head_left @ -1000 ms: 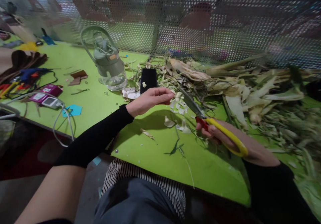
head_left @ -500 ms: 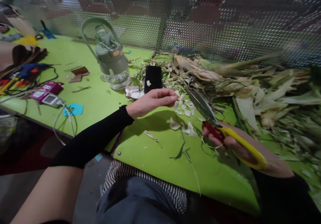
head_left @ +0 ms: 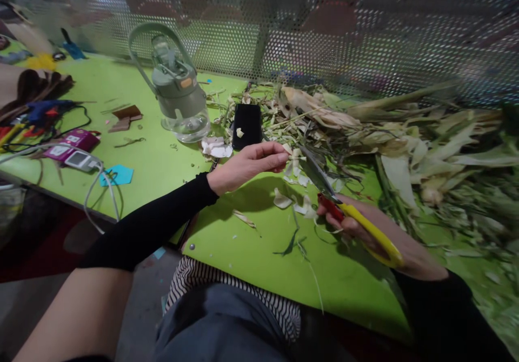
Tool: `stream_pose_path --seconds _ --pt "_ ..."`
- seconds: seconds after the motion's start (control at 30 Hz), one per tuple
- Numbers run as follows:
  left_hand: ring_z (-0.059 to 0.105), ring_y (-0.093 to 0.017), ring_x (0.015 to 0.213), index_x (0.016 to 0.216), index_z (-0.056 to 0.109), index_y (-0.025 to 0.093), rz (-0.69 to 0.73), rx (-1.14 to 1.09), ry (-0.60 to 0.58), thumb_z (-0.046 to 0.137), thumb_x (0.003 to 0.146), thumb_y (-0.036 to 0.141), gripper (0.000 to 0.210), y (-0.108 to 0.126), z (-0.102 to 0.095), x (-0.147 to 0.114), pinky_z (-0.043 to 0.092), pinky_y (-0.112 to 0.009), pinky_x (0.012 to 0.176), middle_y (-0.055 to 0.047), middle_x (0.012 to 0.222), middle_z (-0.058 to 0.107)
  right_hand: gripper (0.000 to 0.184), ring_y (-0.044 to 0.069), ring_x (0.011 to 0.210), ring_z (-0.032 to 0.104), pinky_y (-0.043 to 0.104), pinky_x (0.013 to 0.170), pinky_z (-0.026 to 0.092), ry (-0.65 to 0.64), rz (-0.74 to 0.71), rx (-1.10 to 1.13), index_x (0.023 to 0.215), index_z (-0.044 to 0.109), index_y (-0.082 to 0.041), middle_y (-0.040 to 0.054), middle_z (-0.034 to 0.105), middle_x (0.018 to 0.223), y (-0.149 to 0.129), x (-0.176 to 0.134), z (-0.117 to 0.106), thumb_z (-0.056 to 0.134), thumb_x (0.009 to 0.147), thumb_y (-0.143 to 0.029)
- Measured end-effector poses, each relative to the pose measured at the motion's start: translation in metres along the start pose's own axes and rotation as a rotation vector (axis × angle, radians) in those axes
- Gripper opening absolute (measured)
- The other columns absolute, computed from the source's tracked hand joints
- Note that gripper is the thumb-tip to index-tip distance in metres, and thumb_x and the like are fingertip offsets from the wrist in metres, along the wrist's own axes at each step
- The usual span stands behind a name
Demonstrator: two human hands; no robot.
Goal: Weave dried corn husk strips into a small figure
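Note:
My left hand (head_left: 259, 162) pinches a small pale piece of corn husk (head_left: 295, 159) between thumb and fingers, above the green table. In my right hand (head_left: 357, 219) is a pair of scissors (head_left: 375, 232) with yellow and red handles. Its blades (head_left: 318, 173) point up and to the left, their tips close beside the pale piece. Whether they touch it I cannot tell. Pale scraps (head_left: 283, 199) lie on the table below, and a thin green strand (head_left: 292, 240) rests nearer the front edge.
Dry corn husks (head_left: 405, 135) are heaped along the right and back. A black phone (head_left: 247, 124) lies behind my left hand, with a water bottle (head_left: 182, 102) left of it. A purple power strip (head_left: 75, 146) and cables sit far left. A perforated screen (head_left: 259, 32) stands behind.
My right hand has moved left with the scissors, bringing the blades closer to the pale piece. My left hand keeps nearly the same place, still pinching.

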State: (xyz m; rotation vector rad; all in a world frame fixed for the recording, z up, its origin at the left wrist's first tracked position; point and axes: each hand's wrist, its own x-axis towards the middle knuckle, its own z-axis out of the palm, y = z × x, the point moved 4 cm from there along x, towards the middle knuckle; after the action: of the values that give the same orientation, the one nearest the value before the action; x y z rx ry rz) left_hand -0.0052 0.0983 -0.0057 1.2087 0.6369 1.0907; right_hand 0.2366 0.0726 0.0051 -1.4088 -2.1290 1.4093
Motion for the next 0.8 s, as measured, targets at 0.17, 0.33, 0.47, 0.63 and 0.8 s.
stream_pose_path --seconds 0.17,0.33,0.47,0.63,0.8 --pt "0.052 -0.009 0.076 0.088 0.065 0.015 -0.018 -0.062 -0.009 0.074 0.088 0.041 0.028 -0.001 0.005 -0.001 0.043 -0.029 0.082 0.002 0.080 0.059 0.084 0.014 0.063 0.041 0.028 0.054 0.031 -0.054 0.022 0.124 0.099 0.063 -0.019 0.0008 0.051 0.076 0.010 0.004 0.006 0.062 0.062 -0.094" --pt "0.052 -0.008 0.076 0.086 0.064 0.015 -0.063 -0.101 0.020 0.075 0.086 0.041 0.028 -0.002 0.008 -0.001 0.043 -0.028 0.082 0.002 0.081 0.060 0.081 0.015 0.066 0.043 0.030 0.056 0.034 -0.051 -0.009 0.093 0.100 0.063 -0.019 0.0023 0.053 0.079 0.013 0.004 0.004 0.060 0.068 -0.092" --pt "0.053 -0.008 0.074 0.085 0.063 0.015 -0.059 -0.113 0.084 0.073 0.089 0.035 0.022 -0.002 0.008 -0.001 0.043 -0.027 0.080 0.003 0.078 0.059 0.076 0.013 0.062 0.041 0.028 0.053 0.034 -0.037 0.013 0.105 0.097 0.063 -0.018 0.0010 0.051 0.076 0.012 0.004 0.005 0.063 0.069 -0.089" --pt "0.054 -0.008 0.075 0.087 0.063 0.015 -0.066 -0.115 0.163 0.069 0.092 0.028 0.015 -0.004 0.008 -0.002 0.043 -0.027 0.081 0.003 0.079 0.060 0.061 0.010 0.057 0.039 0.026 0.051 0.029 -0.017 0.075 0.173 0.095 0.063 -0.020 -0.0018 0.050 0.074 0.013 0.004 0.009 0.073 0.071 -0.075" --pt "0.054 -0.007 0.075 0.087 0.063 0.015 -0.090 -0.134 0.174 0.068 0.093 0.027 0.014 -0.004 0.010 -0.002 0.045 -0.027 0.084 0.004 0.079 0.060 0.061 0.011 0.059 0.044 0.026 0.053 0.032 0.012 0.098 0.163 0.093 0.063 -0.019 -0.0001 0.055 0.075 0.016 0.006 0.009 0.075 0.069 -0.074"
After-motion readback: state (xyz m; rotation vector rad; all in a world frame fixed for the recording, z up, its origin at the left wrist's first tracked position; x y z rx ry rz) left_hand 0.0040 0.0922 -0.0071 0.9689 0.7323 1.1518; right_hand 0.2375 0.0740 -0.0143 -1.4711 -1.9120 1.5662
